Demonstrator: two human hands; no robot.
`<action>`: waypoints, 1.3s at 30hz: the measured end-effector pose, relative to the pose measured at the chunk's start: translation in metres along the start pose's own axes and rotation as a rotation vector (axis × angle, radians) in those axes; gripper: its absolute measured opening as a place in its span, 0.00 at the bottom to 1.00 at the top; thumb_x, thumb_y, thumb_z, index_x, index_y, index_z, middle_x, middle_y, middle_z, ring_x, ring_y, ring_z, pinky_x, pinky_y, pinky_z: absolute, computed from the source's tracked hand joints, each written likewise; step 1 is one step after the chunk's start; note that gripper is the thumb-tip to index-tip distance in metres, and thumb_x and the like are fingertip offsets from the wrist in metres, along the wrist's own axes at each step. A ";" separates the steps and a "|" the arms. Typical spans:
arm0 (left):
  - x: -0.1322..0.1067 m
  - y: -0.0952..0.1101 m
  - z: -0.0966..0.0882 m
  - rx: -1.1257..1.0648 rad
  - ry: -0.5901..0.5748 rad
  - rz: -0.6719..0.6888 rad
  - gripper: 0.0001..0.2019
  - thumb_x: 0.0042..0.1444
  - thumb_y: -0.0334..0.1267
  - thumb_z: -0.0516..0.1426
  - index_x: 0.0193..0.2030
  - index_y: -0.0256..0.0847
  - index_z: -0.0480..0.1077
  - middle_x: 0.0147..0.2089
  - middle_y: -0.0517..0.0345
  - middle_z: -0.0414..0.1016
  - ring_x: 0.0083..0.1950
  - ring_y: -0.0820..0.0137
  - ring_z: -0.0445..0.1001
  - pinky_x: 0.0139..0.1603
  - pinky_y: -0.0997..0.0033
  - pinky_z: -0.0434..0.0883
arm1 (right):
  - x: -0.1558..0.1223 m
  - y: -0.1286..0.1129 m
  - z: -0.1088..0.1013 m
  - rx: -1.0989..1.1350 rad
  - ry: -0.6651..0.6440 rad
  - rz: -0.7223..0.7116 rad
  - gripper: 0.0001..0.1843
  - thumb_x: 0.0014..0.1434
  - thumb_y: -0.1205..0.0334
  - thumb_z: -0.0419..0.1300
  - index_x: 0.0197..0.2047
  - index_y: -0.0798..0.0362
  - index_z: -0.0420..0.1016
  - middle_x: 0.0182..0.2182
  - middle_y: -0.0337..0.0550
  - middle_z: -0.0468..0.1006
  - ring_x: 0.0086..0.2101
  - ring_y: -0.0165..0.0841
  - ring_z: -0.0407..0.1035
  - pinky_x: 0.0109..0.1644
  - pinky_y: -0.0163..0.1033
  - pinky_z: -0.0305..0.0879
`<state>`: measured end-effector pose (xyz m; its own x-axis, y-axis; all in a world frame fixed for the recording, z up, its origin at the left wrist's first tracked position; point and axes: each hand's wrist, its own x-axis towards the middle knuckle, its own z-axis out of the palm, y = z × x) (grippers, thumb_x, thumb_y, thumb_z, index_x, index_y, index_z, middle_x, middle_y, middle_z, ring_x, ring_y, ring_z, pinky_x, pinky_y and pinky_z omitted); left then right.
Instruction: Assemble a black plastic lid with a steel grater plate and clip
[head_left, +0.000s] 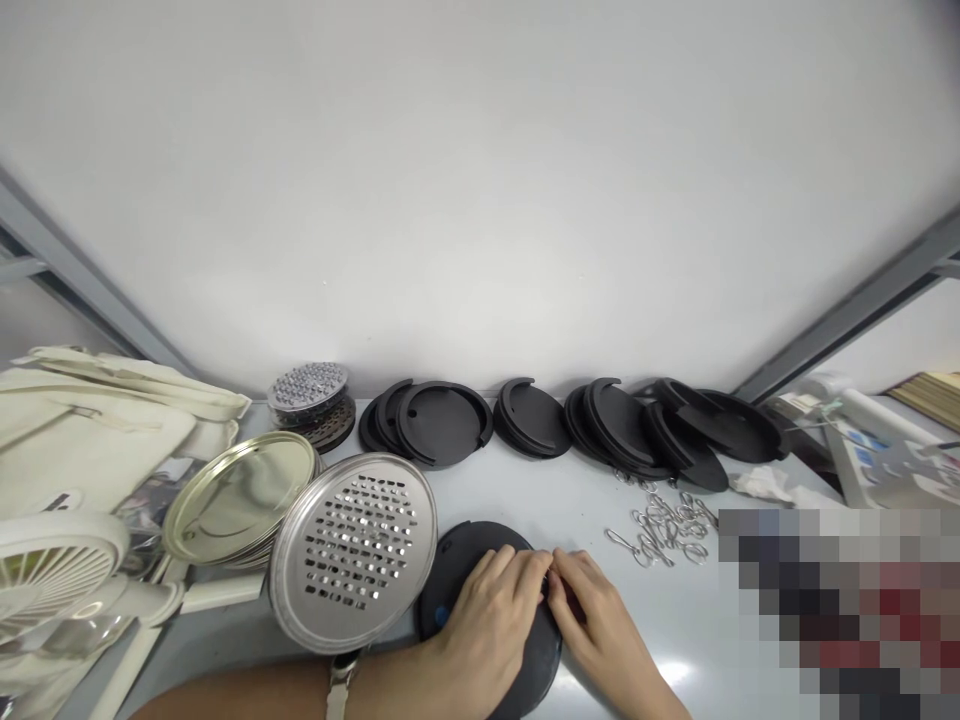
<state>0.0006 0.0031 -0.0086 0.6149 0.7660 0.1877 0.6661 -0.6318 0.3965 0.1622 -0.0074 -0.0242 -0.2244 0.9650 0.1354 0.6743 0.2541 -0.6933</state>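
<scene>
Pale grey worktop against blank white wall; no legible writing anywhere. Near centre, left hand and right hand, fingertips together, pinching at one black disc; perforated metal lid just left.

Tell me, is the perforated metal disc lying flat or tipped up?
Tipped up: the perforated metal disc leans with its holed face toward the camera, beside the black disc.

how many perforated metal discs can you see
1 large perforated disc leans beside the left hand; a stack of small perforated discs sits by the wall, its count hidden.
</scene>
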 end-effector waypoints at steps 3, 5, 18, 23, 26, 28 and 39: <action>0.000 0.000 0.002 -0.010 0.010 0.002 0.17 0.61 0.27 0.46 0.56 0.42 0.58 0.49 0.54 0.69 0.46 0.66 0.68 0.49 0.63 0.67 | -0.001 0.001 0.001 0.009 0.026 0.004 0.13 0.67 0.64 0.45 0.29 0.49 0.58 0.26 0.40 0.69 0.30 0.37 0.64 0.33 0.42 0.63; 0.000 0.000 0.002 -0.014 0.010 -0.002 0.17 0.61 0.27 0.46 0.55 0.42 0.59 0.48 0.55 0.69 0.45 0.66 0.68 0.49 0.63 0.67 | -0.002 0.001 0.002 0.014 0.039 0.021 0.13 0.67 0.63 0.45 0.28 0.48 0.57 0.26 0.40 0.68 0.30 0.37 0.64 0.33 0.41 0.63; 0.002 0.002 -0.003 0.011 -0.018 -0.024 0.13 0.62 0.26 0.45 0.51 0.42 0.59 0.44 0.57 0.68 0.44 0.67 0.68 0.48 0.63 0.67 | -0.003 0.000 0.003 0.026 0.074 0.007 0.14 0.67 0.63 0.46 0.28 0.49 0.57 0.25 0.39 0.67 0.29 0.35 0.64 0.32 0.40 0.63; 0.002 0.003 -0.004 -0.014 -0.003 -0.070 0.13 0.62 0.26 0.46 0.51 0.42 0.59 0.47 0.57 0.68 0.47 0.66 0.68 0.51 0.61 0.67 | -0.001 -0.002 -0.001 0.046 0.037 0.010 0.13 0.67 0.63 0.44 0.30 0.49 0.59 0.26 0.40 0.69 0.30 0.36 0.65 0.34 0.41 0.64; 0.001 0.004 -0.005 -0.033 -0.008 -0.089 0.14 0.61 0.26 0.47 0.52 0.43 0.58 0.48 0.58 0.68 0.47 0.65 0.68 0.51 0.60 0.67 | -0.001 -0.003 -0.003 0.047 0.024 0.004 0.13 0.67 0.64 0.45 0.30 0.49 0.60 0.27 0.41 0.70 0.30 0.36 0.65 0.34 0.41 0.63; 0.001 0.004 -0.006 -0.030 -0.011 -0.084 0.14 0.62 0.26 0.46 0.52 0.43 0.59 0.47 0.57 0.68 0.47 0.65 0.68 0.51 0.60 0.67 | -0.001 -0.002 -0.004 0.052 0.016 0.002 0.13 0.67 0.64 0.45 0.30 0.49 0.61 0.27 0.41 0.70 0.31 0.36 0.65 0.34 0.41 0.63; 0.002 0.002 -0.002 -0.050 -0.008 -0.039 0.11 0.62 0.26 0.46 0.48 0.42 0.61 0.43 0.57 0.68 0.44 0.67 0.67 0.48 0.63 0.66 | -0.001 0.000 -0.001 0.039 0.023 0.010 0.14 0.68 0.62 0.44 0.29 0.49 0.59 0.26 0.40 0.70 0.30 0.37 0.65 0.34 0.41 0.63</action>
<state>0.0019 0.0040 -0.0057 0.5924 0.7888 0.1639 0.6680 -0.5946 0.4475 0.1634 -0.0082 -0.0234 -0.2014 0.9689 0.1440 0.6481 0.2421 -0.7221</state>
